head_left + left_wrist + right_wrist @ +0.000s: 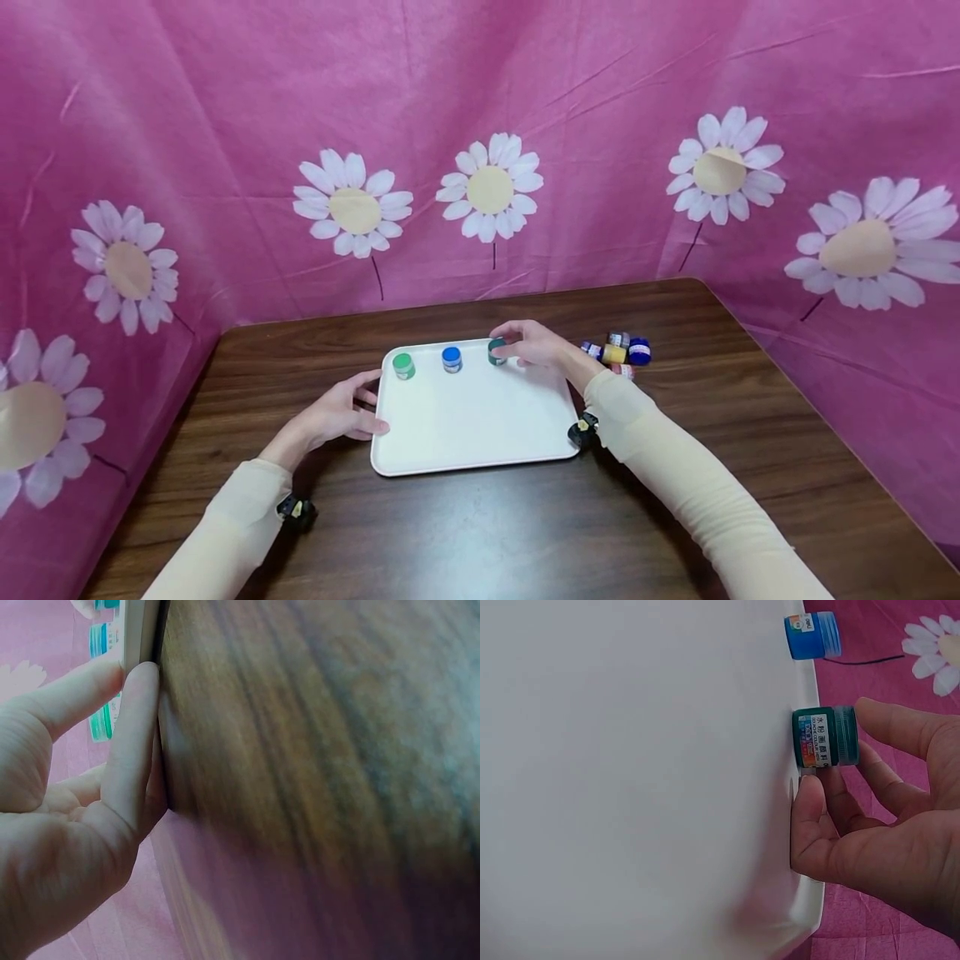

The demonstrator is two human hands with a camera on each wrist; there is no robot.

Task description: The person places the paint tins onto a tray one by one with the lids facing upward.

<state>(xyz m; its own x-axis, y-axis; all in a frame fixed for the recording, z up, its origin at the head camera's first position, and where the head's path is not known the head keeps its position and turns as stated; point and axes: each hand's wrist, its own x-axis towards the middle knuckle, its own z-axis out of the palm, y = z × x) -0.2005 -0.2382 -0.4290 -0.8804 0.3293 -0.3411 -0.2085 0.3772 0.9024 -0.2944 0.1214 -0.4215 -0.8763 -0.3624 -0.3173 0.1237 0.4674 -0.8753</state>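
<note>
On the white tray (472,421), along its far edge, stand a light green paint jar (404,367), a blue paint jar (452,360) and a dark green paint jar (497,353). My right hand (536,346) holds the dark green jar at the tray's far right, its fingers around lid and side. In the right wrist view that jar (825,736) is upright, its label facing the camera. At the tray's left edge, my left hand (345,410) grips the rim. The left wrist view shows one fingertip on the rim and another finger against the outer side.
Several more paint jars, including a yellow one (614,354) and a dark blue one (639,351), lie clustered right of the tray on the brown wooden table (465,533). A pink cloth (420,100) with daisies hangs behind and beside the table.
</note>
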